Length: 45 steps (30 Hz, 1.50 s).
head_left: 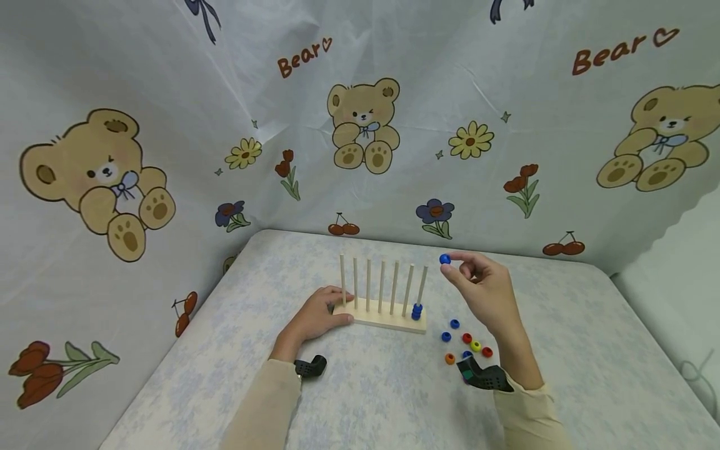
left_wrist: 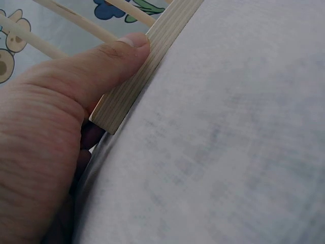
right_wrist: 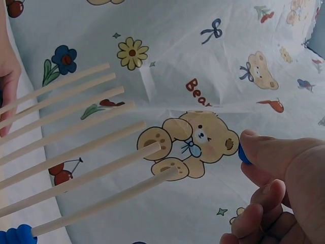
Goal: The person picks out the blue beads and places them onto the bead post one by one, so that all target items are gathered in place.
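Observation:
A wooden peg rack (head_left: 379,319) stands on the table, with several upright pegs in a row. My left hand (head_left: 316,317) grips the left end of its base, thumb on the front edge, as the left wrist view also shows. Several blue beads (head_left: 417,312) are stacked low on the rightmost peg. Between thumb and index finger my right hand (head_left: 485,290) pinches a blue bead (head_left: 445,259). It is raised to the right of the rightmost peg's tip, apart from it. In the right wrist view the thumb (right_wrist: 269,152) covers most of that bead.
Loose beads in blue, red, yellow and orange lie right of the rack, below my right forearm, among them a yellow bead (head_left: 475,345) and an orange bead (head_left: 450,359). The wrist camera hides part of this group. A bear-printed cloth (head_left: 427,69) hangs behind the table (head_left: 360,394).

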Available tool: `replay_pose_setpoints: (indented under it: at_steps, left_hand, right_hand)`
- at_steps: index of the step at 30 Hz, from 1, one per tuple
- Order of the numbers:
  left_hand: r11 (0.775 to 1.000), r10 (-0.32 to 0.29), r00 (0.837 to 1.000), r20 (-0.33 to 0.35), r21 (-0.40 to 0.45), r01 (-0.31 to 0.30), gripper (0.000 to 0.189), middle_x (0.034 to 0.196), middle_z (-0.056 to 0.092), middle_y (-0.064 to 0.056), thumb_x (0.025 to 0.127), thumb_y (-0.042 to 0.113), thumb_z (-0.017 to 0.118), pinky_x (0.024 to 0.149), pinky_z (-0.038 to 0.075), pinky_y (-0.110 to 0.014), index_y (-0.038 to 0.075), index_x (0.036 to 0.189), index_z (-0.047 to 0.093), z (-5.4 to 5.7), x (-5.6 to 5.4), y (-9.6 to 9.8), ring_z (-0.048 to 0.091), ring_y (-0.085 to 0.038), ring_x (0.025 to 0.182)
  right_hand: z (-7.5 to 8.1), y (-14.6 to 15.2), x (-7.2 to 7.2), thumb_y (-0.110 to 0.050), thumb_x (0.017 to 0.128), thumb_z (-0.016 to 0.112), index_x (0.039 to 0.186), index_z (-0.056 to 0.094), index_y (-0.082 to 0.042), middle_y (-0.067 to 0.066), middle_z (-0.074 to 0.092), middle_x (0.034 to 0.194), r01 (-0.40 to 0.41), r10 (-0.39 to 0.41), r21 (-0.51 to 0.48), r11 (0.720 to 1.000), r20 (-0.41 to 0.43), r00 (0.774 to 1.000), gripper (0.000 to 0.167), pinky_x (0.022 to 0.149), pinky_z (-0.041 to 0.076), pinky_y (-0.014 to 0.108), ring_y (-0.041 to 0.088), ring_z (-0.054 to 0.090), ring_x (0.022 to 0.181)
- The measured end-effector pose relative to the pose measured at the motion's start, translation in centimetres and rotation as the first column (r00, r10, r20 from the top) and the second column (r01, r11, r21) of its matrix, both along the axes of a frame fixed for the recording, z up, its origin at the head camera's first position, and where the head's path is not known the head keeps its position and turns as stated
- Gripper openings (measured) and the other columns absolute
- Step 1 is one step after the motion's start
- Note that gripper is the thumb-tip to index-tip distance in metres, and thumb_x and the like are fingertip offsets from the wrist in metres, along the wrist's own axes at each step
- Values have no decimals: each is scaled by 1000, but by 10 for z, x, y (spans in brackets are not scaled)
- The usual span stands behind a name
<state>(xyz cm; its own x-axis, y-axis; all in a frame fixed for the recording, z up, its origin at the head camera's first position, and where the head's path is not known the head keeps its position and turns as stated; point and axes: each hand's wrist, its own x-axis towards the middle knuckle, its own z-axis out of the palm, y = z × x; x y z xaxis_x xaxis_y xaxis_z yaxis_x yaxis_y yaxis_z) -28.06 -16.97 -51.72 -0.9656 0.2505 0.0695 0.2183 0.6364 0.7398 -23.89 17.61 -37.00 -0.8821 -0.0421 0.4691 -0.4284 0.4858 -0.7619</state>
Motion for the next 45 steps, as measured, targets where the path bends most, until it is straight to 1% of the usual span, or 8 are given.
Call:
replay_pose_setpoints:
  at_steps: [3,6,10,12,19,23,33,45]
  left_hand:
    - [1000,-2,1000,-4,-10,2,47,137,55,16,81,51,80,115,38,-49,45,126,66,-2,-2,0,45,-17,137]
    - [1000,-4,1000,-6,-12,4,47,138,55,16,81,51,80,116,38,-48,45,126,65,-3,-3,-1,44,-17,138]
    - [1000,-13,1000,-4,-1,13,48,138,55,15,81,52,80,115,38,-50,44,127,66,-3,-3,-1,44,-17,138]
    - [1000,-19,1000,-5,3,19,49,138,55,15,81,53,79,115,38,-51,43,127,66,-4,-4,-1,44,-18,138]
    - [1000,-23,1000,-11,0,23,49,139,54,15,82,54,79,114,38,-52,45,128,65,-5,-3,-3,43,-19,139]
    - [1000,-17,1000,-9,9,17,47,139,54,14,82,52,80,115,37,-52,45,126,65,-3,-2,-3,44,-20,139]
    - [1000,-15,1000,-20,7,15,46,138,55,15,82,51,80,114,38,-52,45,126,66,-3,-1,-2,45,-20,138]
    - [1000,-14,1000,-17,0,14,47,138,55,14,82,51,80,115,37,-53,43,126,66,-2,-1,-2,44,-21,139]
  right_hand:
    - [-3,2,-4,-21,93,74,116,73,-12,1,42,73,3,-3,-19,1000,-6,1000,25,47,30,27,11,34,55]
    - [-1,-1,-2,-19,93,74,115,73,-9,2,42,73,14,-14,-21,1000,-8,1000,24,46,30,26,10,34,55]
    - [5,-7,2,-11,93,73,113,72,-2,4,41,72,38,-38,-15,999,-13,999,22,46,28,25,7,31,55]
    - [5,-7,1,-10,92,73,113,72,-1,5,42,72,44,-44,-20,999,-11,999,22,46,29,25,7,32,55]
    - [-10,-3,-10,-22,91,76,113,74,-12,1,43,73,62,-62,-32,998,-14,998,24,46,30,25,9,35,57]
    - [-16,-4,-14,-25,91,77,111,75,-13,2,43,71,58,-59,-43,997,-28,998,24,45,30,25,11,36,56]
    - [-21,-18,-14,-30,89,78,109,75,-13,1,45,69,60,-59,25,998,-23,998,26,46,33,24,13,40,57]
    - [-22,-22,-13,-29,90,78,110,75,-13,0,44,68,58,-57,66,996,-14,998,26,46,31,24,11,38,56]
